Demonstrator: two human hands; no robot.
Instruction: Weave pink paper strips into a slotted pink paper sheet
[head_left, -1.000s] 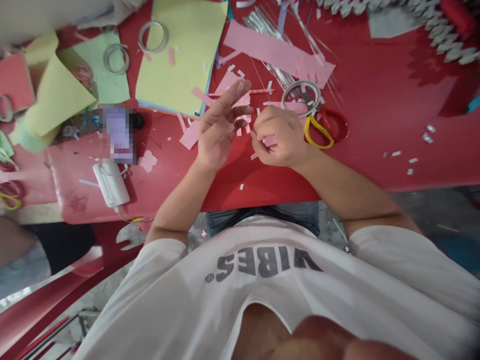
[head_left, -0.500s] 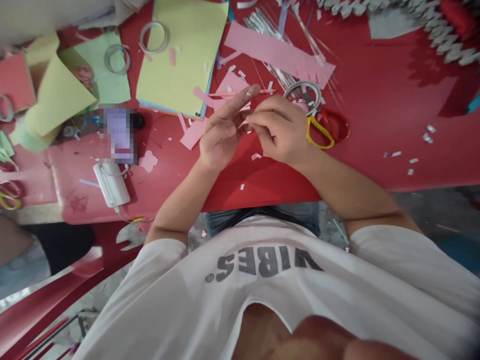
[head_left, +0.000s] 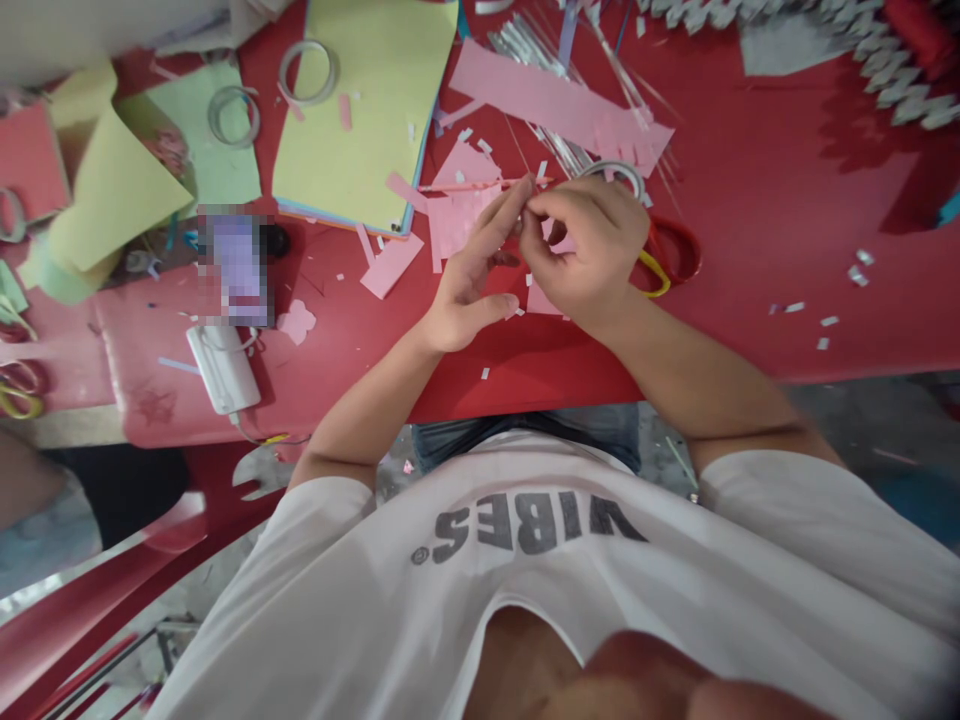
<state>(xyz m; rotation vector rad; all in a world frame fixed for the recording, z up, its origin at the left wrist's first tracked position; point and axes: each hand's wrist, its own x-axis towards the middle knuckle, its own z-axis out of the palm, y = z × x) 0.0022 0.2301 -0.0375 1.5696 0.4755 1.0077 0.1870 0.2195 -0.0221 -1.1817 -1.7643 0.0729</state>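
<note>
My left hand (head_left: 478, 277) is held above the red table edge, its fingers stretched out and its thumb apart. My right hand (head_left: 589, 240) is closed in a pinch against the left fingertips; whatever lies between its finger and thumb is too small to make out. Just under the hands are a pink paper piece with slits (head_left: 452, 222) and a pink pencil (head_left: 469, 186). Partly covered by my right hand, a roll of tape (head_left: 636, 178) and scissors with red and yellow handles (head_left: 684, 250) lie beside it.
A yellow paper stack (head_left: 360, 120) lies left of the hands. Beyond it are a phone (head_left: 238, 268), blurred out, and a white power bank (head_left: 225, 370). A long pink strip (head_left: 551, 100) crosses silvery wires (head_left: 517, 50) at the back. White scraps (head_left: 859, 275) dot the right side.
Both hands have shifted to the right, and my left thumb has spread away from its fingers. The slitted pink paper shows more, while the tape roll and scissors are more covered.
</note>
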